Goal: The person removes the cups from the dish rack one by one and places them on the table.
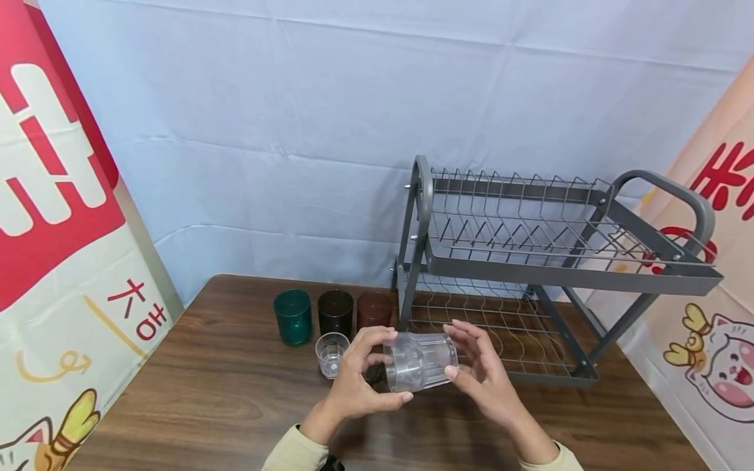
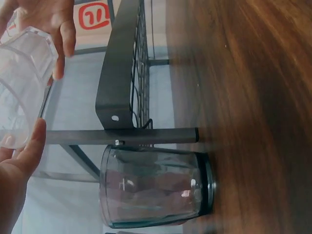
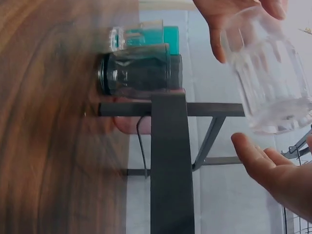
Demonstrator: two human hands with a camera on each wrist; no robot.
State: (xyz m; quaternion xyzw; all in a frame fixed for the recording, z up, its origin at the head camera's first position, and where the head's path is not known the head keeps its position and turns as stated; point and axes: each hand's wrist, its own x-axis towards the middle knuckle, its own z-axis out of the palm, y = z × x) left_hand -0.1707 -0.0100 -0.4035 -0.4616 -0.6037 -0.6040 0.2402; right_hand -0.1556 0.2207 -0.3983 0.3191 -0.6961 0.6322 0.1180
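A clear plastic tumbler (image 1: 421, 361) lies on its side in the air above the table. My left hand (image 1: 362, 376) grips its wide rim end between thumb and fingers, and the same tumbler (image 2: 24, 78) shows in the left wrist view. At the base end is my right hand (image 1: 483, 373), fingers spread; in the right wrist view its fingertips (image 3: 241, 141) sit just short of the base. Behind my left hand stands a small clear glass (image 1: 332, 356). A dark tumbler is mostly hidden behind that hand; a grey-tinted tumbler (image 2: 156, 187) appears close in the left wrist view.
Along the back stand a teal cup (image 1: 293, 317), a dark brown cup (image 1: 336, 314) and a reddish cup (image 1: 374, 311). A grey two-tier dish rack (image 1: 565, 268) occupies the right side of the wooden table (image 1: 194, 392). Printed cloths hang at both sides.
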